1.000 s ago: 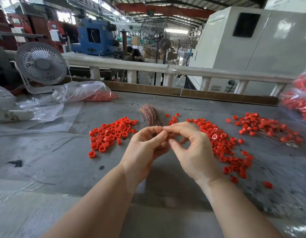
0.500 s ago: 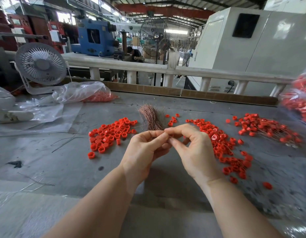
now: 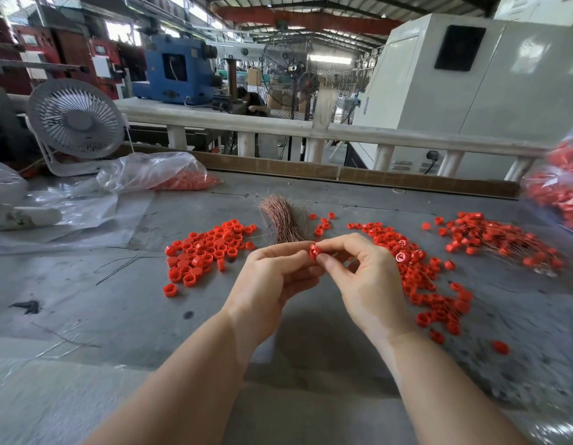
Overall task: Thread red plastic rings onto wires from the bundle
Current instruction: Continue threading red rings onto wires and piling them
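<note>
Bright daylight pours in from the far windows (image 3: 118,30) and roof, washing them out. Soft shadow pools on the table (image 3: 86,303) beneath the near arms. Wide-angle bend curves the rail (image 3: 407,136). The right bag (image 3: 558,191) smears with blur; near plastic (image 3: 18,396) glares, soft.

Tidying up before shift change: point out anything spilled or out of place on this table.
A few stray dark wires lie loose left of the red ring pile, apart from the copper wire bundle. Single rings are scattered near the right.
</note>
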A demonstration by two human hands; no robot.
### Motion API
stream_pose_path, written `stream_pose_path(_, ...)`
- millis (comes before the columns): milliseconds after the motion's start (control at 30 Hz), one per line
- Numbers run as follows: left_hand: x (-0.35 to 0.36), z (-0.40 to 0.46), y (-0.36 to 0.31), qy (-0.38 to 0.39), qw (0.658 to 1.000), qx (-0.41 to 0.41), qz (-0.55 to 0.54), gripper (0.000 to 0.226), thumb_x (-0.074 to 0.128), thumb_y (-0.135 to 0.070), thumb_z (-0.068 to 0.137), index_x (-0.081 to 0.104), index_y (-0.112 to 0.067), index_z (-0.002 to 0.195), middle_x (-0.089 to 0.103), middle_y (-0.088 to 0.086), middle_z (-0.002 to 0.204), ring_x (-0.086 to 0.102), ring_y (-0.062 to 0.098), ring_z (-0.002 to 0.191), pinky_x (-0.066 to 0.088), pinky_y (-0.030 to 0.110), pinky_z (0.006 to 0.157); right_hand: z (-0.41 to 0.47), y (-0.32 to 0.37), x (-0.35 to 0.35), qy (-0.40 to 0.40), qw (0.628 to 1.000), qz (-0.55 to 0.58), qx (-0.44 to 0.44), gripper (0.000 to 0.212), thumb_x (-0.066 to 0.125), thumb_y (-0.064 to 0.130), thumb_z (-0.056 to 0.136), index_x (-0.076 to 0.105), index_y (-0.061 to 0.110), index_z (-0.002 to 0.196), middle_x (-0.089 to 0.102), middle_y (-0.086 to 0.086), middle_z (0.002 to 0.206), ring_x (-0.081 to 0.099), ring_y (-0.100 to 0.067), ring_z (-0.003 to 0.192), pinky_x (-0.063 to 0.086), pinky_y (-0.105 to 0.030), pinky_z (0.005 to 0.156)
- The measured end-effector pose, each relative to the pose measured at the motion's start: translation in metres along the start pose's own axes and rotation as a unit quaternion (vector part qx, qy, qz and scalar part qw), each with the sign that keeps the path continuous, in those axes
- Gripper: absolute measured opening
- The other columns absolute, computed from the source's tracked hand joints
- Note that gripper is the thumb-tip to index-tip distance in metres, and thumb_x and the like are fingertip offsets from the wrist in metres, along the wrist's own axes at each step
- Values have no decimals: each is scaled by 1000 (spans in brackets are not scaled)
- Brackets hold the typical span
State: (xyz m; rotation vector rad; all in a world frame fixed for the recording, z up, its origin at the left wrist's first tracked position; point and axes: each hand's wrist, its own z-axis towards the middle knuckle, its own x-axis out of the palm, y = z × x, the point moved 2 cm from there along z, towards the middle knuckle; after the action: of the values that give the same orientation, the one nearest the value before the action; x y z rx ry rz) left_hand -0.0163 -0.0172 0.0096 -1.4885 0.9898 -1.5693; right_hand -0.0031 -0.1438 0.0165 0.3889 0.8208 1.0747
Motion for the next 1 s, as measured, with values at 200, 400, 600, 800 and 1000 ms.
stream_pose_path(200,0,1,2,1,999,29,32,26,52,4,88,72,-13,88,72,8,81,67,11,71,55,20,67,1,2,0,-11,1000,2,-11,12,71,1,76,72,12,80,65,6,76,56,0,70,38,-6,66)
stream_pose_path(400,-1,2,3,-15,999,44,20,18,57,1,86,69,-12,86,72,4,73,67,10,65,55,19,62,0,5,-2,-24,999,3,-28,11,72,0,76,71,11,79,66,2,76,57,-5,72,38,-5,64)
stream_pose_path(600,-1,3,3,-4,999,39,14,17,57,-1,86,69,-12,82,71,3,70,66,8,64,53,18,60,0,8,-3,-26,999,31,7,14,72,2,76,70,16,76,67,5,74,57,-1,70,39,-6,64)
stream_pose_path(800,-3,4,4,3,1000,15,-13,12,57,-3,87,67,-9,85,70,1,69,63,6,59,54,18,60,1,8,-2,-32,997,49,42,18,69,4,81,65,21,75,62,13,68,56,2,64,40,-7,62)
stream_pose_path(1000,-5,6,4,-54,998,14,-33,11,54,-3,89,62,-9,85,70,1,66,56,6,53,51,18,55,1,4,-6,-53,997,-46,45,15,69,6,78,65,16,69,60,7,66,51,-3,60,40,-17,62)
